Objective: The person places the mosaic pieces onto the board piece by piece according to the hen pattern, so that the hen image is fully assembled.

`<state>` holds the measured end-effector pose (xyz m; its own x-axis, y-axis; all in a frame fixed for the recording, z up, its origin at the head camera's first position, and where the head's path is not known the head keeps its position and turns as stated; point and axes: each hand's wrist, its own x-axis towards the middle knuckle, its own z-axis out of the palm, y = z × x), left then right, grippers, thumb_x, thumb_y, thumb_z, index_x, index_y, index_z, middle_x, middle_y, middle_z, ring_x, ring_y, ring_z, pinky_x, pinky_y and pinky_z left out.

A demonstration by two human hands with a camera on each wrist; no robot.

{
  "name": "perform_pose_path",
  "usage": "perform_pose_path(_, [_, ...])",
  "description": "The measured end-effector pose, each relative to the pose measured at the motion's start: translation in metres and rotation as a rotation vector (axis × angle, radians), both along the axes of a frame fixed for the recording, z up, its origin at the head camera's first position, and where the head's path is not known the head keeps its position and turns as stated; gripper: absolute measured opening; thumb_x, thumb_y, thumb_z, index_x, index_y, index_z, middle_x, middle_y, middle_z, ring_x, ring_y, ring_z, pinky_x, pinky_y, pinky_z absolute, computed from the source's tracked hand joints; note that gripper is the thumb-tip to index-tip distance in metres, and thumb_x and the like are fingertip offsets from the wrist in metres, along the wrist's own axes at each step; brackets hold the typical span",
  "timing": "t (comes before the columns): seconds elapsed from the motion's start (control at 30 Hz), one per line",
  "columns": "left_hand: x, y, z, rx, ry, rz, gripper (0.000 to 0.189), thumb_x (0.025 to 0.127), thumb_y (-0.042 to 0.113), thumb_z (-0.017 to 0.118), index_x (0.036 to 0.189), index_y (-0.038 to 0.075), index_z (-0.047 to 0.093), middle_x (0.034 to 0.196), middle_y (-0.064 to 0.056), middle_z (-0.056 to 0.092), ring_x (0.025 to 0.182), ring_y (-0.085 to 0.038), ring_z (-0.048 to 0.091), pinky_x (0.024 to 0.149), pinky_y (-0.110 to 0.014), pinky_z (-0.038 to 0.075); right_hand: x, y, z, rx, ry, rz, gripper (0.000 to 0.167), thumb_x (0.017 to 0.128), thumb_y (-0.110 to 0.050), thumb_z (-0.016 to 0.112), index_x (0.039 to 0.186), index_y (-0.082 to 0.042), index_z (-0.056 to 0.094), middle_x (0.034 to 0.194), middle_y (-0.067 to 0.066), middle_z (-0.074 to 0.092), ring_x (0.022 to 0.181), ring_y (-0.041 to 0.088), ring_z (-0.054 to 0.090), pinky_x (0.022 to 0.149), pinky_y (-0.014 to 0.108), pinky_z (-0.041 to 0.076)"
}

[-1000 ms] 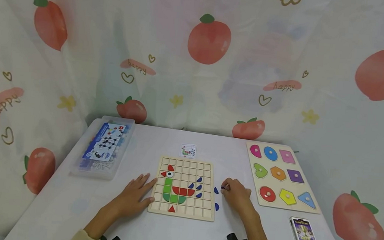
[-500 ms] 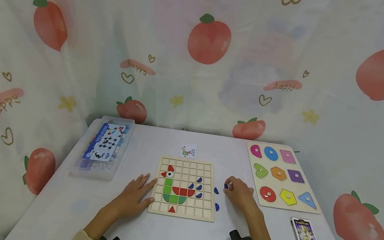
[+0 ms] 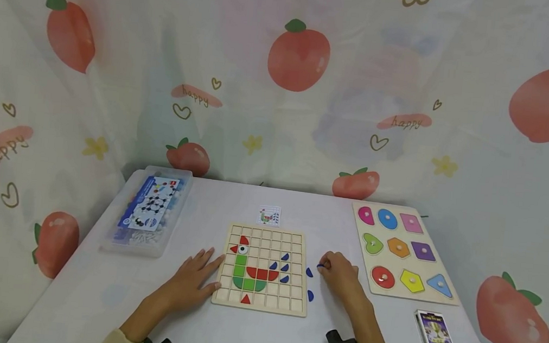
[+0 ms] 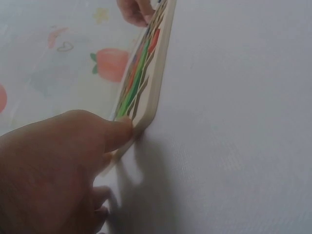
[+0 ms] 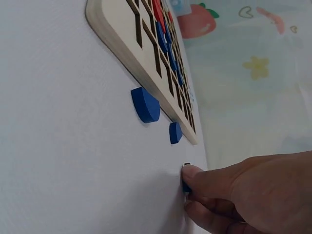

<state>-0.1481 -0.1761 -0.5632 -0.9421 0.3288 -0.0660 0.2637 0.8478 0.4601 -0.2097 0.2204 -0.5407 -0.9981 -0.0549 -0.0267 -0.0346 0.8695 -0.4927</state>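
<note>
My left hand [image 3: 191, 278] lies with spread fingers at the left edge of the wooden grid board [image 3: 287, 303]; in the left wrist view its thumb [image 4: 119, 134] rests on the board's rim. Red, green and blue pieces on the board form a bird with a white eye piece [image 3: 242, 249]. Right of the board, my right hand [image 3: 340, 275] pinches a small blue piece [image 5: 186, 186] between thumb and fingers, partly hidden by the thumb. Two loose blue pieces with a curved side, one nearer [image 5: 145, 105] and one farther [image 5: 175, 132], lie beside the board's right edge.
Behind the board lies a small picture card [image 3: 268, 215] with a bird pattern. A clear plastic box [image 3: 150, 212] stands at the back left. On the right are a board of colourful shapes [image 3: 398, 264] and a card pack [image 3: 436, 336].
My right hand moved slightly right, then a little back left, and the blue piece in its fingers turned. The left hand and the board stayed still.
</note>
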Motion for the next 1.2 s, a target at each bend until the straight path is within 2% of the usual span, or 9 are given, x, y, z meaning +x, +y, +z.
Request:
perform_pose_path(0.1, [0.0,0.0,-0.001,0.0,-0.003,0.0,0.069,0.105,0.048,0.061,0.165,0.023,0.039,0.174,-0.013,0.027,0.162,-0.041,0.019,0.128,-0.065,0.019,0.001,-0.001,0.002,-0.001,0.035,0.001,0.008,0.099,-0.008,0.072,0.104,-0.002,0.073,0.095,0.01,0.07,0.092,0.028,0.066,0.091,0.051,0.051])
perform_pose_path(0.2, [0.0,-0.001,0.0,0.003,-0.002,0.0,0.069,0.105,0.048,0.061,0.165,0.022,0.039,0.174,-0.014,0.027,0.162,-0.041,0.019,0.127,-0.065,0.019,0.002,0.0,0.004,-0.008,0.059,-0.032,0.013,0.101,-0.008,0.068,0.107,0.002,0.076,0.101,0.015,0.073,0.099,0.033,0.07,0.095,0.053,0.058])
perform_pose_path(0.33, [0.001,0.0,0.001,0.004,-0.003,-0.002,0.069,0.105,0.047,0.061,0.165,0.022,0.039,0.174,-0.014,0.027,0.162,-0.041,0.019,0.128,-0.065,0.019,0.002,0.002,0.007,-0.041,0.053,-0.092,0.017,0.1,-0.008,0.067,0.107,0.005,0.076,0.098,0.018,0.07,0.095,0.034,0.069,0.089,0.054,0.06])
perform_pose_path(0.43, [0.001,0.0,0.002,0.0,-0.004,-0.001,0.069,0.105,0.047,0.061,0.165,0.022,0.04,0.174,-0.014,0.027,0.162,-0.041,0.019,0.128,-0.065,0.02,0.0,0.003,0.008,-0.05,0.043,-0.101,0.015,0.098,-0.008,0.069,0.103,0.004,0.075,0.094,0.016,0.068,0.089,0.03,0.066,0.086,0.054,0.056])
perform_pose_path(0.6, [0.001,0.0,0.001,-0.003,-0.006,0.0,0.069,0.105,0.047,0.061,0.165,0.022,0.039,0.174,-0.014,0.027,0.162,-0.041,0.019,0.128,-0.065,0.019,-0.003,0.001,0.003,-0.043,0.022,-0.101,0.012,0.097,-0.009,0.071,0.099,0.003,0.073,0.094,0.013,0.067,0.09,0.029,0.064,0.084,0.053,0.047])
perform_pose_path(0.77, [0.001,0.0,0.001,-0.001,-0.006,-0.002,0.069,0.105,0.048,0.061,0.165,0.022,0.039,0.174,-0.014,0.027,0.162,-0.041,0.019,0.128,-0.065,0.019,-0.004,-0.004,0.002,-0.056,0.048,-0.131,0.017,0.097,-0.015,0.074,0.099,0.001,0.073,0.095,0.014,0.067,0.09,0.03,0.064,0.082,0.052,0.044])
perform_pose_path(0.97, [0.001,0.0,0.004,-0.002,-0.008,0.0,0.069,0.105,0.047,0.061,0.165,0.021,0.039,0.174,-0.014,0.027,0.162,-0.041,0.019,0.128,-0.065,0.019,-0.006,-0.011,0.001,-0.024,0.07,-0.129,0.013,0.097,-0.013,0.074,0.097,0.001,0.073,0.092,0.012,0.066,0.088,0.029,0.065,0.08,0.05,0.039])
perform_pose_path(1.2, [0.001,0.001,0.004,-0.005,-0.006,-0.005,0.068,0.105,0.046,0.061,0.165,0.021,0.039,0.174,-0.014,0.027,0.162,-0.041,0.019,0.128,-0.064,0.019,-0.009,-0.032,0.006,-0.062,0.116,-0.127,0.014,0.095,-0.014,0.076,0.098,0.0,0.076,0.094,0.012,0.07,0.092,0.032,0.067,0.081,0.05,0.041])
